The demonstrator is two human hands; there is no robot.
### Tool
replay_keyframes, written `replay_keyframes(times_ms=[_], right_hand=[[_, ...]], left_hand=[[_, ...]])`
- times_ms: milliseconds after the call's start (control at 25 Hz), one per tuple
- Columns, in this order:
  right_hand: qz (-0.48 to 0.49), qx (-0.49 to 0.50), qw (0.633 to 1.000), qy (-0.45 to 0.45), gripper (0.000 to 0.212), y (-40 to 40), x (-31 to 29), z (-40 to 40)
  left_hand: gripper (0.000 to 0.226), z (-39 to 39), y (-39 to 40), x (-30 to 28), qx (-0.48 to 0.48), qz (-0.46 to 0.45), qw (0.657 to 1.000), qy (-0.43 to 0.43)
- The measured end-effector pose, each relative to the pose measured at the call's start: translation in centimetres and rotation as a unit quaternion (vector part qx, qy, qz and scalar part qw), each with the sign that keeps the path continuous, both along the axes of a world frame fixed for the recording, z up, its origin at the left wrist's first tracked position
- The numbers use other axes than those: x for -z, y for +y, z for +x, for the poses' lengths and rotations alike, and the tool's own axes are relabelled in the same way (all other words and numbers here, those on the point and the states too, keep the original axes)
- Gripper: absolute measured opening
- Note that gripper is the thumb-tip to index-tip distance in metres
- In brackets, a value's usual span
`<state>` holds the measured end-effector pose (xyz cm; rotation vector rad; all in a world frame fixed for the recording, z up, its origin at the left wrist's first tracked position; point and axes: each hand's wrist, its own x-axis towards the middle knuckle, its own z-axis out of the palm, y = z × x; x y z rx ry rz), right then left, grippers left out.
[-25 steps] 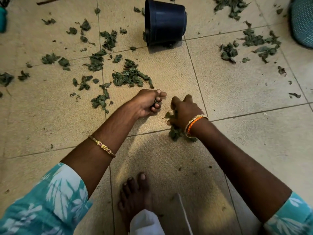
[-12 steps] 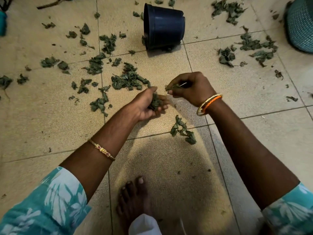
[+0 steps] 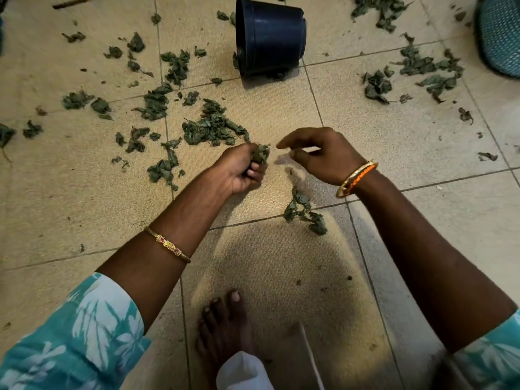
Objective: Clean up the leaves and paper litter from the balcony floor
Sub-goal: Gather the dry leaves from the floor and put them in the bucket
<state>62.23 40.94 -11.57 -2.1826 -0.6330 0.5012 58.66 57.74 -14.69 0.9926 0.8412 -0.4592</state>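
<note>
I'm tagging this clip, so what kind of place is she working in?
Probably a balcony or patio: a beige tiled floor, a black plant pot tipped on its side, and dried leaves strewn about.

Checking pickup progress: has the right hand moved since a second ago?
Yes. The right hand has lifted off the small leaf clump near the tile joint and moved up-frame, toward the black pot.

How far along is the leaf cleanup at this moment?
Early. Done: little that shows; the black pot lies tipped on the tile floor. In hand: the left hand grips a wad of leaves; the right hand is open. Left: the clump near the foot and the scattered leaves.
</note>
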Motion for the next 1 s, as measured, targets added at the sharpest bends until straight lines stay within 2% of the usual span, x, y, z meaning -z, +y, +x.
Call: replay_keyframes(times_ms=[80, 160, 200, 240, 400, 520, 600, 680, 760, 800, 840, 880, 920, 1000], right_hand=[[-0.11, -0.045, 0.993, 0.02, 0.028, -1.6, 0.5, -0.5], [-0.221, -0.11, 0.969, 0.028, 0.056, -2.0, 1.8, -2.3], [-0.249, -0.126, 0.96, 0.013, 0.064, -1.7, 2.4, -3.3], [-0.25, -0.129, 0.96, -0.008, 0.063, -1.3, 3.0, -4.1], [-0.13, -0.06, 0.988, -0.056, 0.016, -0.5, 3.8, -4.2], [-0.064, 0.052, 0.996, -0.03, 0.016, -1.2, 3.1, -2.3], [0.021, 0.141, 0.988, 0.058, 0.017, -1.4, 1.9, -0.9], [0.163, 0.206, 0.951, 0.164, 0.015, -0.9, 0.4, 0.3], [0.277, 0.255, 0.894, 0.243, 0.017, 0.1, -0.7, 0.8], [0.314, 0.273, 0.866, 0.279, 0.016, 0.8, -1.2, 0.8], [0.327, 0.276, 0.853, 0.299, 0.013, 1.7, -1.4, 0.7], [0.307, 0.263, 0.868, 0.288, 0.011, 2.5, -1.6, 0.3], [0.256, 0.237, 0.905, 0.243, 0.012, 3.2, -1.5, -0.2], [0.12, 0.16, 0.977, 0.076, 0.018, 4.1, -0.8, -1.5]], left_hand=[[0.029, -0.4, 0.3, -0.1, 0.017, -0.024, 1.0, -0.008], [0.029, -0.8, 0.5, -0.3, 0.03, -0.049, 0.998, -0.019], [0.03, -0.9, 0.7, -0.3, 0.024, -0.054, 0.998, -0.023], [0.032, -1.2, 0.9, -0.2, 0.016, -0.056, 0.998, -0.026], [0.036, -1.9, 1.4, 0.2, 0.013, -0.059, 0.998, -0.028], [0.03, -2.0, 1.5, 0.2, 0.047, -0.034, 0.998, -0.022], [0.025, -1.8, 1.5, 0.1, 0.077, -0.005, 0.997, -0.021], [0.024, -1.6, 1.2, -0.1, 0.095, 0.004, 0.995, -0.029], [0.024, -1.3, 0.7, -0.5, 0.098, 0.005, 0.994, -0.039], [0.025, -1.2, 0.4, -0.7, 0.1, 0.015, 0.994, -0.044], [0.025, -1.1, 0.1, -1.0, 0.104, 0.029, 0.993, -0.05], [0.025, -1.1, -0.3, -1.3, 0.106, 0.042, 0.992, -0.056], [0.028, -1.0, -0.6, -1.6, 0.105, 0.053, 0.991, -0.06], [0.045, -0.7, -1.0, -1.9, 0.095, 0.079, 0.991, -0.055]])
